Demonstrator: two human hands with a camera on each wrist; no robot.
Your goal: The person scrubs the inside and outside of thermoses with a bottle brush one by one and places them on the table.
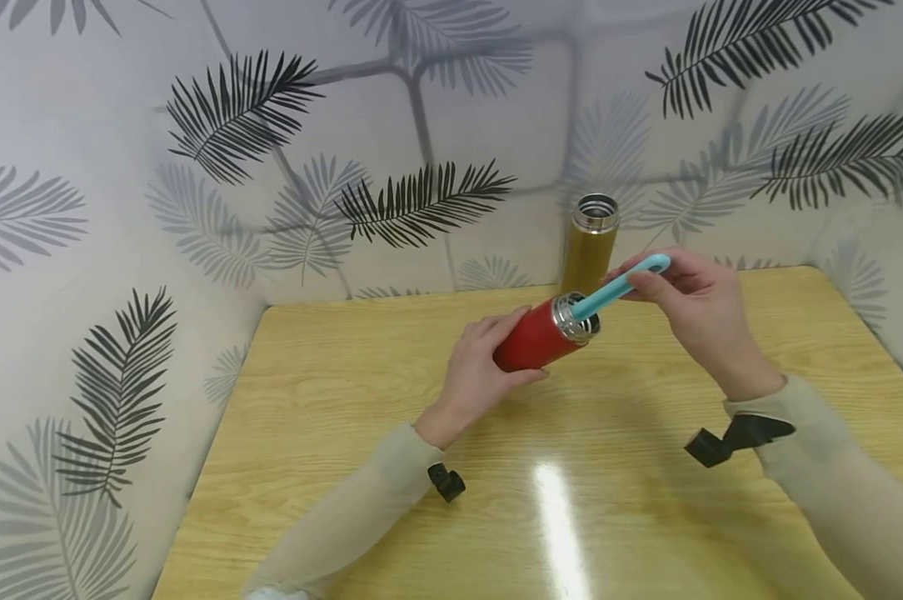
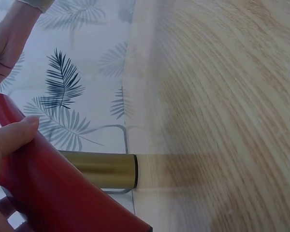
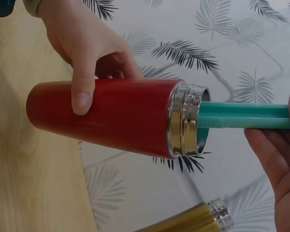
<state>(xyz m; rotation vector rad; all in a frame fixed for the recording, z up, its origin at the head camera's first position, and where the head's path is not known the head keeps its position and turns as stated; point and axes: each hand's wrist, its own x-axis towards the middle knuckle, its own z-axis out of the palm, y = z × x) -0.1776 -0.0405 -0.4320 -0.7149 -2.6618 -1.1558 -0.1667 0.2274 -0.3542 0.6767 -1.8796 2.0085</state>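
A red metal flask (image 1: 530, 340) without a lid is tilted, its steel mouth (image 3: 189, 121) toward the right. My left hand (image 1: 481, 367) grips it around the body, thumb on one side. In my right hand (image 1: 695, 304) is the turquoise plastic handle (image 3: 251, 115) of a tool, pinched between thumb and fingers. The handle runs into the flask's mouth; its far end is hidden inside, so the tool's kind does not show. Behind the red flask, a gold flask (image 1: 590, 250) stands upright and lidless, close to my right fingers in the head view.
The wooden table (image 1: 331, 400) meets a wall (image 1: 309, 125) with a feather-leaf pattern along its back edge. Both forearms in pale sleeves (image 1: 380, 483) wear black wrist mounts (image 1: 736, 439). The gold flask's base (image 2: 136, 171) rests near the wall.
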